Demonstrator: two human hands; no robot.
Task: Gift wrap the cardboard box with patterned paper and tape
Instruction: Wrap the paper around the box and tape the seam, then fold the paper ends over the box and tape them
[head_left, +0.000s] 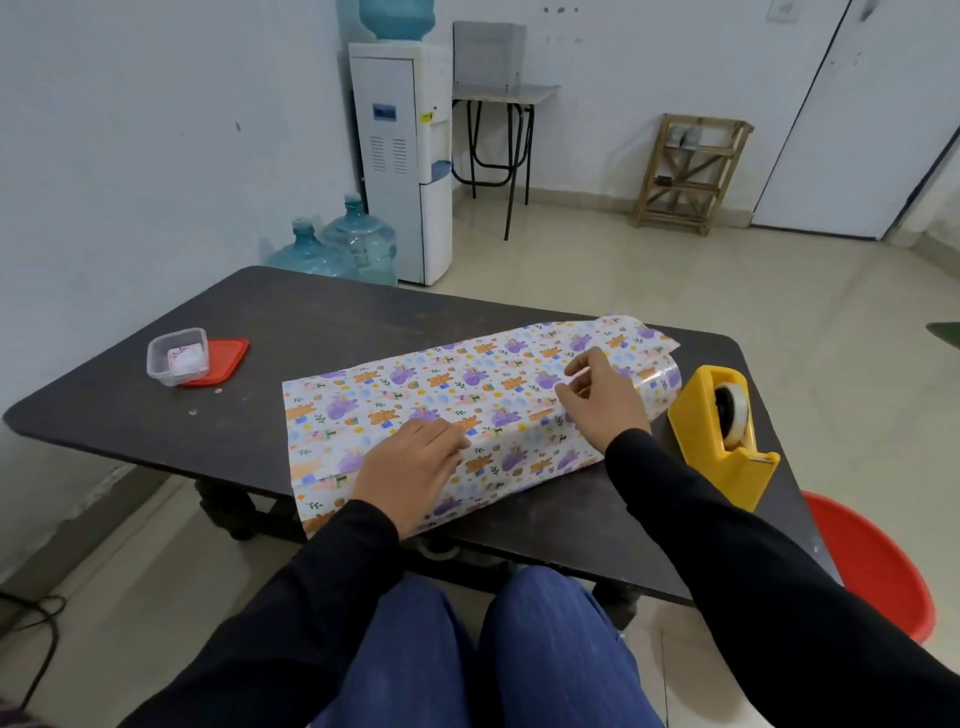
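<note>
You are in the middle of the wrapping. The patterned paper (415, 384) lies across the middle of the dark table (311, 312), and its near side is folded up and over a long lump. That lump must be the cardboard box, but you cannot see it, because the paper hides it all.

Your left hand (410, 467) lies flat on the near fold with its fingers out straight, pressing the paper down so it does not pop open. Your right hand (605, 400) is over the right part of the paper. Its thumb and fingers are bent together, and they seem to pinch a small clear strip of tape (570, 382). The strip is hard to see. The yellow tape dispenser (727, 431) sits just beside the paper's right end, which curls up loose.

So I think the step is sticking the long seam shut. Next, keep the left hand pressing. Bring the strip down across the edge where the two sides of paper meet. Then rub it flat. Both ends are not folded yet.

Far to the left sit a small plastic tub (176, 356) and its red lid (228, 358).
</note>
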